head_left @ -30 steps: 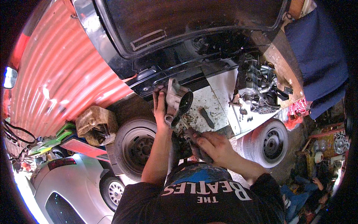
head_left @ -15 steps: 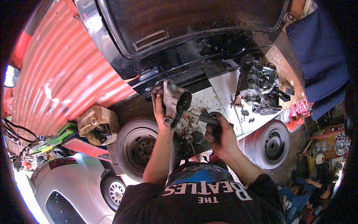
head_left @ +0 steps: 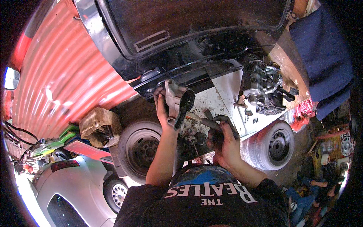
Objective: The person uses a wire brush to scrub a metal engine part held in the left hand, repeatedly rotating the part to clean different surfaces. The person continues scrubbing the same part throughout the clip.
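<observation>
My left hand (head_left: 161, 109) is wrapped round the left side of a grey cast-metal housing (head_left: 172, 94), holding it up above the workbench. The housing's dark round opening (head_left: 186, 102) faces right. In my right hand (head_left: 227, 142) is a scraper with a dark handle (head_left: 210, 122). Its flat, pale blade (head_left: 193, 115) points left at the housing's lower rim; whether the tip touches cannot be made out. Dark grime covers the fingers of my right hand.
A stained white worktop (head_left: 223, 96) lies beyond my hands, with an engine part (head_left: 262, 87) and small loose parts at its right. Two wheels (head_left: 141, 149) stand beneath. A black car panel (head_left: 204, 26) is ahead, a silver car (head_left: 75, 185) lower left, a person (head_left: 302, 200) lower right.
The housing has turned slightly in my left hand, with its dark opening now tilted differently. My right hand has shifted slightly right and down with the scraper.
</observation>
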The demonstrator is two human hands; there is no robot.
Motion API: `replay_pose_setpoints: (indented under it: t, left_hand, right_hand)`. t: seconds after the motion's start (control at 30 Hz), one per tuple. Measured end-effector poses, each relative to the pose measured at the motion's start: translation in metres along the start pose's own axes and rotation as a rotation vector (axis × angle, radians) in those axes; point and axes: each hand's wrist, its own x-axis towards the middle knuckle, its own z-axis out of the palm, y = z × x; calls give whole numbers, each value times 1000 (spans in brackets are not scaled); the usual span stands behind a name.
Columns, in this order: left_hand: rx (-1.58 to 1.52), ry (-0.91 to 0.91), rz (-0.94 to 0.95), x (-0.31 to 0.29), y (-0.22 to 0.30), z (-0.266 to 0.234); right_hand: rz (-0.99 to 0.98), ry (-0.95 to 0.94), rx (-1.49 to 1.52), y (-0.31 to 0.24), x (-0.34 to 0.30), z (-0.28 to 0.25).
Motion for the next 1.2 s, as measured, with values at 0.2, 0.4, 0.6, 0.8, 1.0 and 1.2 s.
replay_pose_setpoints:
  t: [0.2,0.4,0.6,0.8,1.0,1.2]
  left_hand:
    - [33,51,8,6,-5,-22]
    - [47,57,29,7,-4,-19]
    - [28,17,43,-3,0,-2]
    - [19,-29,83,-6,10,8]
    - [147,-13,158,-7,17,12]
    - [232,158,169,-8,14,10]
  right_hand:
    - [259,-22,298,-39,-21,10]
    - [268,-2,275,-34,-20,9]
    - [142,-28,177,-33,-11,9]
    - [-117,-115,-110,-19,0,-2]
    - [-247,-173,-271,-16,10,-1]
    - [-126,-156,-226,-19,5,7]
